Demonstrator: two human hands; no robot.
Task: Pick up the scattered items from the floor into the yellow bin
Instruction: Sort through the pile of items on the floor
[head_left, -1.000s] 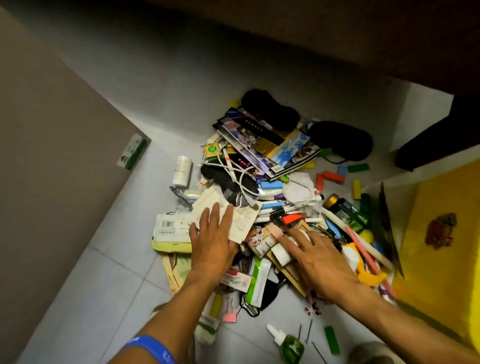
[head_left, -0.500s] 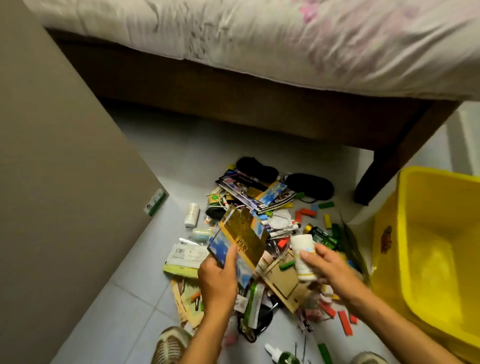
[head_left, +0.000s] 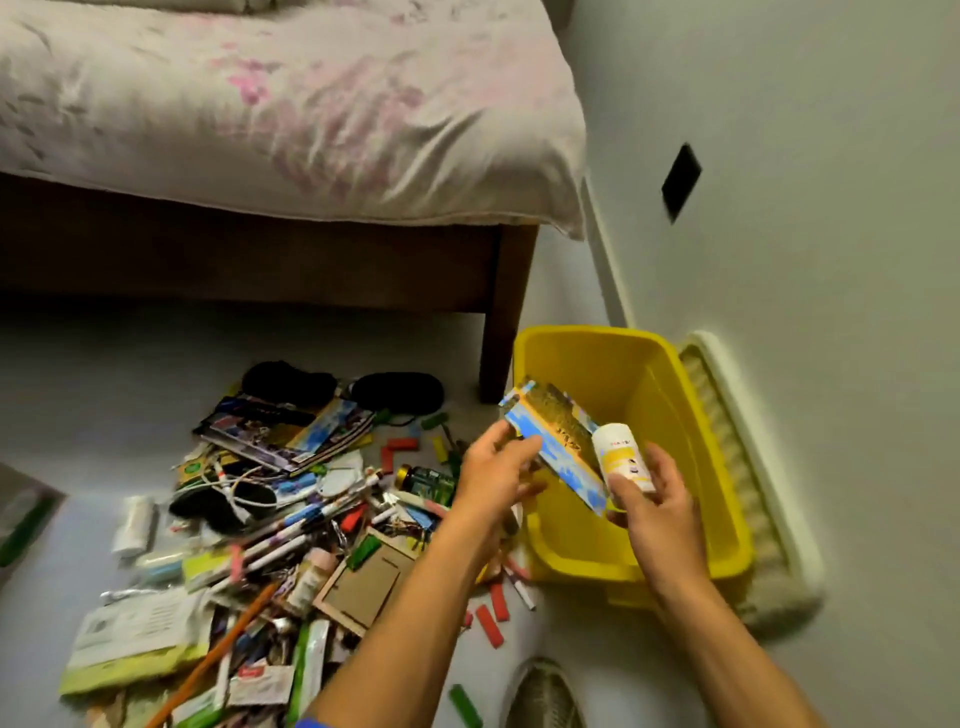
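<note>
The rigid plastic yellow bin (head_left: 680, 410) looks bare inside. Left of it, nearly the whole pile of scattered items (head_left: 270, 525) remains on the floor. Above the bin, the left hand (head_left: 493, 480) pinches a flat glossy booklet (head_left: 558, 449); the right hand (head_left: 657, 501) holds a smooth white cylindrical bottle (head_left: 621, 457).

- The left hand (head_left: 493, 470) has left the pile on the floor — a second ago it lay flat there; now it holds a blue-and-brown card (head_left: 553, 447) over the near-left rim of the yellow bin (head_left: 727, 519).
- The right hand (head_left: 657, 506) has also come off the pile and now holds a white bottle (head_left: 621, 454) above the bin's opening, just beside the card.
</note>
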